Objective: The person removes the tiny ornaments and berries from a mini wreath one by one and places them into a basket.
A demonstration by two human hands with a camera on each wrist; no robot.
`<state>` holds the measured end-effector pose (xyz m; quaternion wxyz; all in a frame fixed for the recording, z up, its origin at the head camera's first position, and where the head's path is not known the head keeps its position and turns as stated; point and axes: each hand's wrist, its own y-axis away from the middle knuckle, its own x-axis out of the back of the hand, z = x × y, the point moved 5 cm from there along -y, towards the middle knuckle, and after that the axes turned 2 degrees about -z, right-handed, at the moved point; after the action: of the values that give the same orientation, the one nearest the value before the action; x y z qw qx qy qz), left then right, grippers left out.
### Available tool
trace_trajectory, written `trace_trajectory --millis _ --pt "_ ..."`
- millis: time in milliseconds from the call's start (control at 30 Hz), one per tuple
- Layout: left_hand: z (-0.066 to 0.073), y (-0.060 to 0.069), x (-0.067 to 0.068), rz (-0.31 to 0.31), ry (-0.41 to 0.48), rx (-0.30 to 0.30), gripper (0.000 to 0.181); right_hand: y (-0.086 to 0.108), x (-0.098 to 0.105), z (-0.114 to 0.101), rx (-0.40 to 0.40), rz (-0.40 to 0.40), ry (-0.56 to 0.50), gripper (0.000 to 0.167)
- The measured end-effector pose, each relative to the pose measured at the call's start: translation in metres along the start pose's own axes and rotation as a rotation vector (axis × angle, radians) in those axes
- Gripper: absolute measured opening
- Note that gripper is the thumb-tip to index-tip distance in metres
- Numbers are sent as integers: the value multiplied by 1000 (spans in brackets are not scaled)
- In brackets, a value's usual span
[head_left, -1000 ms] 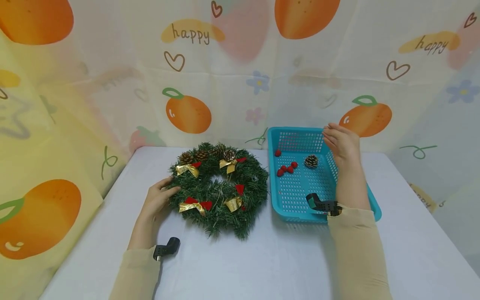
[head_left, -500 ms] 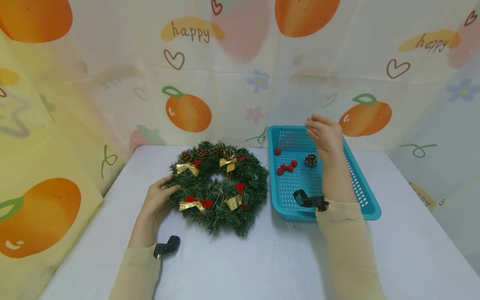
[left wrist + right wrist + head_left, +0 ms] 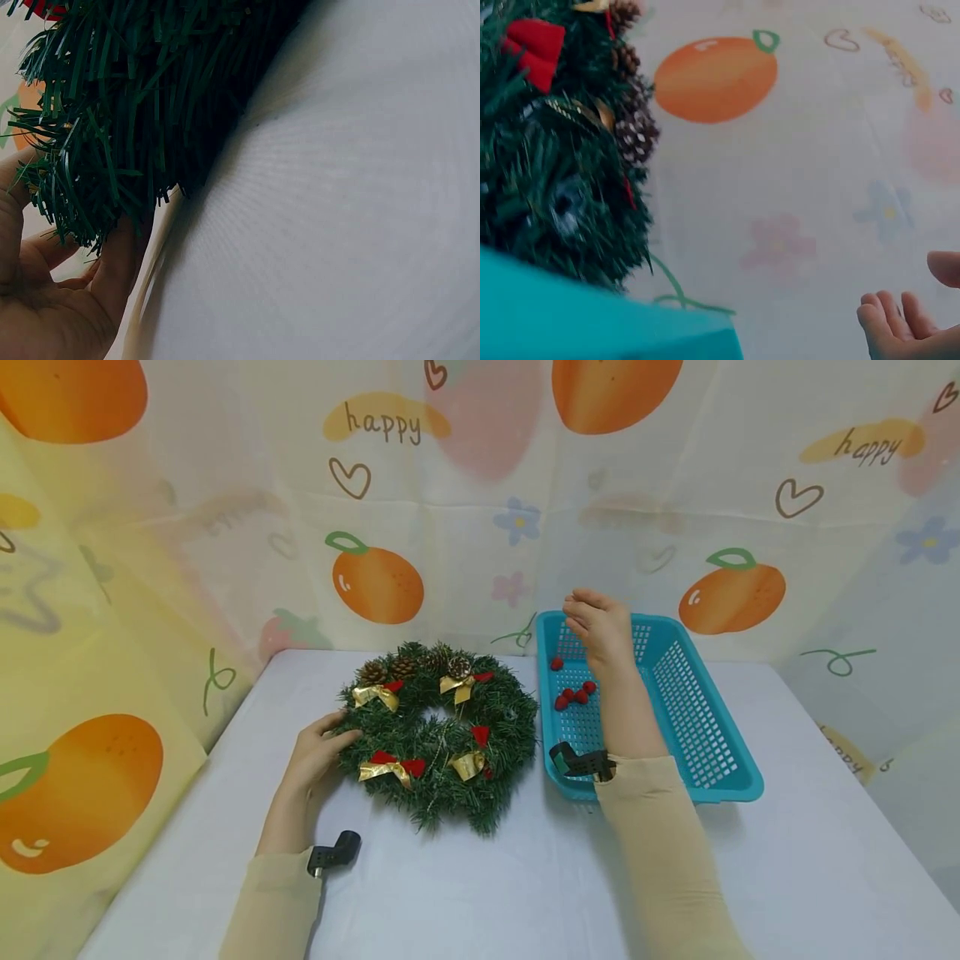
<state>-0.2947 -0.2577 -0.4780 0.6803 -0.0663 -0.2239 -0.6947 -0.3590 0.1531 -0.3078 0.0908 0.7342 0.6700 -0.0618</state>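
Observation:
My left hand (image 3: 312, 760) holds the left edge of a green wreath (image 3: 510, 718). In the left wrist view, its thumb and fingers lie on either side of the clumped needles (image 3: 90, 150). Gold and red bows (image 3: 392, 768) and several pine cones (image 3: 402, 669) decorate the wreath. Over the blue basket (image 3: 693, 718) hovers my right hand (image 3: 606, 631), its fingers loosely bent and nothing visible in them. Several small red berries (image 3: 567, 695) lie at the basket's left side. My right forearm blocks part of the basket floor.
A white cloth covers the table (image 3: 465, 893). Behind it hangs a printed curtain (image 3: 465, 552) with oranges and hearts, close to the basket's far rim. A black wrist camera (image 3: 337, 852) is strapped to the left wrist, another (image 3: 577, 762) to the right.
My right hand has moved left across the basket, and its forearm now hides the loose pine cone seen there earlier. The left hand and the wreath have stayed in place.

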Motion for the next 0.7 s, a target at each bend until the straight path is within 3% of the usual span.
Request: trace_trajectory --millis 700 --pt "1 2 0 4 -11 -4 73 -1 -80 40 -38 -116 20 48"
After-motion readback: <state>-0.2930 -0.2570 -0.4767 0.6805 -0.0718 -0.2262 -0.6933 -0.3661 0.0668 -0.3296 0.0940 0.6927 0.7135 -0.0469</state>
